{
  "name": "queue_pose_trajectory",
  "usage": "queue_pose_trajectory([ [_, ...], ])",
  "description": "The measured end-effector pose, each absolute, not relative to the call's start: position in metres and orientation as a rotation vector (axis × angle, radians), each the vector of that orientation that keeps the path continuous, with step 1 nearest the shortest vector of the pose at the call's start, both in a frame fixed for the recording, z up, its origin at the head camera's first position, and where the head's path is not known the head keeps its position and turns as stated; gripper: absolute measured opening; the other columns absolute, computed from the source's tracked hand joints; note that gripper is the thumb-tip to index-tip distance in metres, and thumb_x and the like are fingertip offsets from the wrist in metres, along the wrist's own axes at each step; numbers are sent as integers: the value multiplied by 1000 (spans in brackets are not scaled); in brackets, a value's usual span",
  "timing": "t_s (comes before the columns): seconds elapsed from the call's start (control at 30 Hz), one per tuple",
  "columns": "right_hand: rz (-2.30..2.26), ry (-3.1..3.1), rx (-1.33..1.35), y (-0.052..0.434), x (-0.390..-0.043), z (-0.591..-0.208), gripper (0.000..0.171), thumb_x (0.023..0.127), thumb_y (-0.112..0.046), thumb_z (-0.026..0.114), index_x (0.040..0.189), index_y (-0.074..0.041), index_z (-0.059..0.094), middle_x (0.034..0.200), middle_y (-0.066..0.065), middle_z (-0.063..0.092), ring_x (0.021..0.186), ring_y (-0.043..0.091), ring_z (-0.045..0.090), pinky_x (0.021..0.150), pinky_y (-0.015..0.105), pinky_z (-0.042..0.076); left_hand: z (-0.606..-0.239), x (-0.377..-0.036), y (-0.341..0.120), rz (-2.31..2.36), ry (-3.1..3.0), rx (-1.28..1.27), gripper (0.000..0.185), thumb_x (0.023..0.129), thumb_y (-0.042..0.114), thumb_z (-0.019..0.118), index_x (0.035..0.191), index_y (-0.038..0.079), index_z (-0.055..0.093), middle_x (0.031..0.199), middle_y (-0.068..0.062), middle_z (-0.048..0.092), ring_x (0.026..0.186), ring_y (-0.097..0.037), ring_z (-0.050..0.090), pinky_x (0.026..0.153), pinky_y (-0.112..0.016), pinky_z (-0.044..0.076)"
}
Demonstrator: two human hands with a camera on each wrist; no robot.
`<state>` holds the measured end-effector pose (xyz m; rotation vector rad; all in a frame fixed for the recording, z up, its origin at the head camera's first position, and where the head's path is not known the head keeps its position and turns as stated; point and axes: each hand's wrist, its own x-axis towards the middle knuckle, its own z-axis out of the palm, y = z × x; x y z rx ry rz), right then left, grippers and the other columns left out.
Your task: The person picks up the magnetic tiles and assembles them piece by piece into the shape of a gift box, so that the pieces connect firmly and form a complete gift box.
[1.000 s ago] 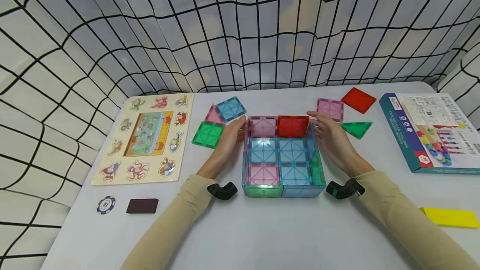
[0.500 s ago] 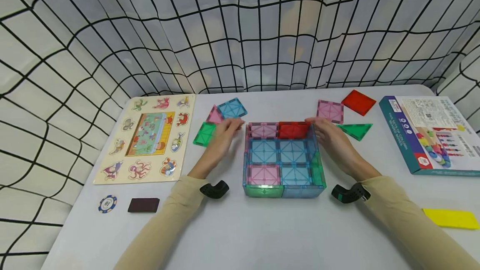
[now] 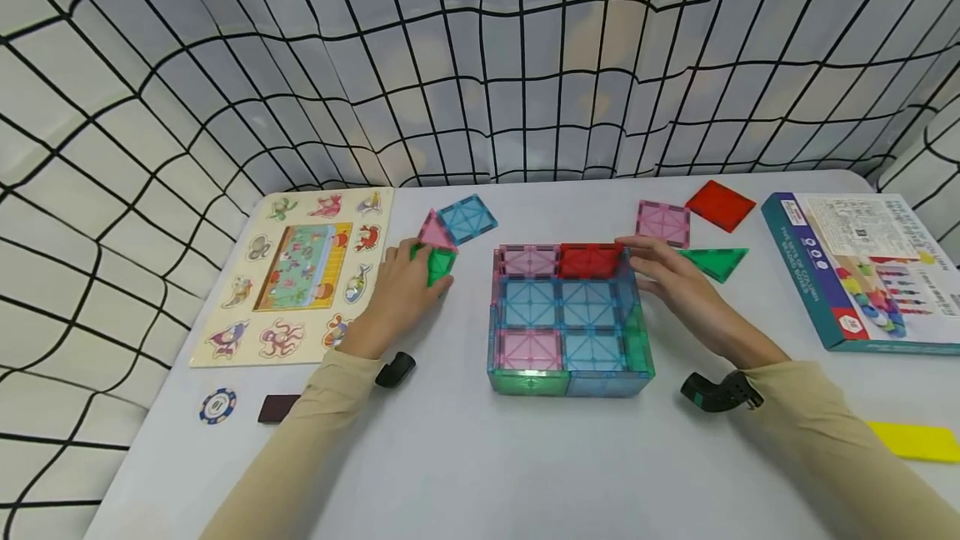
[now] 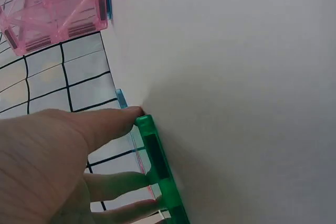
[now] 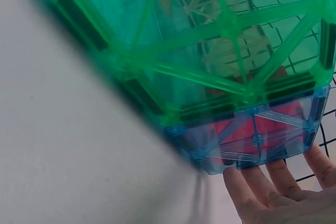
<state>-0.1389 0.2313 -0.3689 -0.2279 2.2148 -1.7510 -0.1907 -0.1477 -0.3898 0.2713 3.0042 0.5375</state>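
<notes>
Leftward from the tile box (image 3: 530, 382), the left hand (image 3: 401, 290) has moved over onto the green tile (image 3: 440, 266), partly covering it on the table (image 3: 540, 473) just beside the pink triangle (image 3: 435, 232). That tile is translucent, with a dark strip set in its edge, and the left hand grasps it between thumb and fingers. The box is open-topped, its floor of blue and pink panels, its walls clear blue, green, pink and red. The right hand (image 3: 678, 282) is unclenched, gripping nothing, fingers extended at the box's far right corner.
</notes>
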Motion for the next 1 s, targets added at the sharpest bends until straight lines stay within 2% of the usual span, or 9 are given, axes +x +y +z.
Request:
queue_pose_trajectory([
  [0.13,-1749,2223,-241,231,-139,-370,56,114,-36,40,162,-8,32,169,11,24,155,35,23,124,48,31,-386,-194,-147,472,3010,327,59,101,28,65,144,-11,54,149,-35,41,122,-50,40,100,-58,41],
  [0.3,-1740,2223,-247,231,-139,-370,58,114,-38,41,163,-9,30,169,14,23,155,38,20,124,60,25,-377,-200,-150,384,2978,351,61,97,32,67,141,-10,58,139,-38,49,116,-51,42,97,-60,41],
  [0.4,-1727,2230,-237,231,-139,-371,59,113,-39,41,163,-9,30,168,16,23,155,40,20,124,63,23,-373,-204,-153,352,2948,367,64,97,36,68,143,-8,58,136,-37,52,116,-51,42,98,-61,40],
  [0.63,-1715,2235,-236,232,-138,-372,59,113,-38,41,164,-10,29,167,19,23,155,42,19,123,65,21,-372,-205,-160,391,2871,327,71,97,41,71,156,8,49,142,-38,41,128,-52,35,106,-64,38],
  [0.87,-1719,2215,-250,230,-139,-374,58,114,-36,40,164,-9,27,170,18,18,156,43,15,123,66,20,-357,-194,-169,632,2945,322,63,95,35,63,151,6,55,138,-37,48,132,-49,33,104,-63,34],
  [1.0,-1740,2206,-257,231,-139,-373,59,114,-36,40,164,-8,26,171,16,15,157,42,12,123,66,19,-329,-179,-161,872,3000,500,62,93,31,68,151,12,57,147,-29,43,137,-43,31,101,-60,40],
])
